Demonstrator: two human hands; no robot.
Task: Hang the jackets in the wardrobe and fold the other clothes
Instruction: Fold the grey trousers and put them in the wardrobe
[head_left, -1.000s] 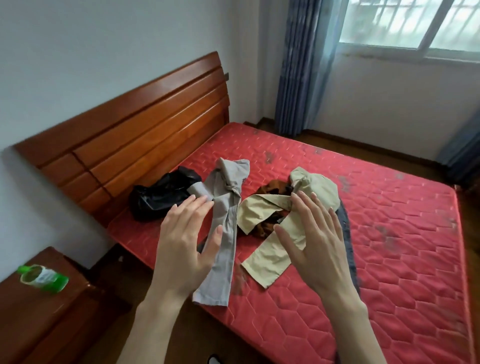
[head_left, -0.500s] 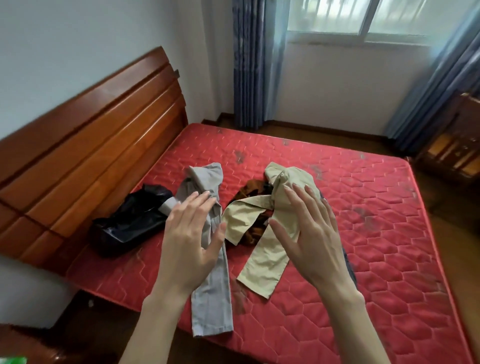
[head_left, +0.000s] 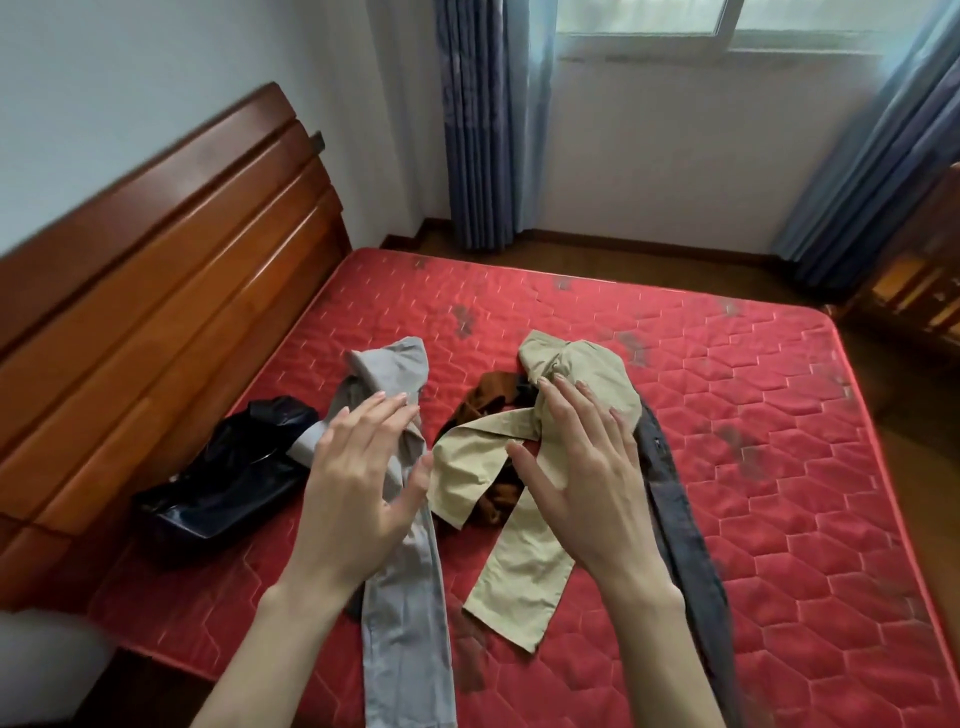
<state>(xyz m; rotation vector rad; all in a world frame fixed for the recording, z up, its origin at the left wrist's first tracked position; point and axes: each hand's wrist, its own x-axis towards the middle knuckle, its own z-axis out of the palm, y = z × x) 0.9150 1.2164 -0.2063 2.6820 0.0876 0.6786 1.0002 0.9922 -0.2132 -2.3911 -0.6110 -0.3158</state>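
Bare skin, no sleeves: 2 hands were raised over the bed, palms down, fingers straight & spread, holding nothing. Left hand (head_left: 358, 478) hovered in front of the grey garment (head_left: 402, 597); right hand (head_left: 582, 473) hovered in front of the beige garment (head_left: 519, 566). I cannot tell if either hand touched the cloth.

Grey garment lay as a long strip, its top bunched approx. at the bed's middle, its lower end running to the near edge of the red quilted mattress (head_left: 753, 415). Beige garment lay just beside it on the right, crumpled at the top, w/ 1 long part toward the near edge & 1 shorter part folded to the left. Brown cloth (head_left: 488, 402) showed under the beige one. Dark grey garment (head_left: 680, 535) lay stretched along the right side of the beige one, partly behind the right arm. Black shiny jacket (head_left: 228, 467) lay in a heap left of the grey garment, near the wooden headboard (head_left: 156, 291).

Blue curtains (head_left: 483, 124) hung at the far wall, beside the window (head_left: 727, 23).
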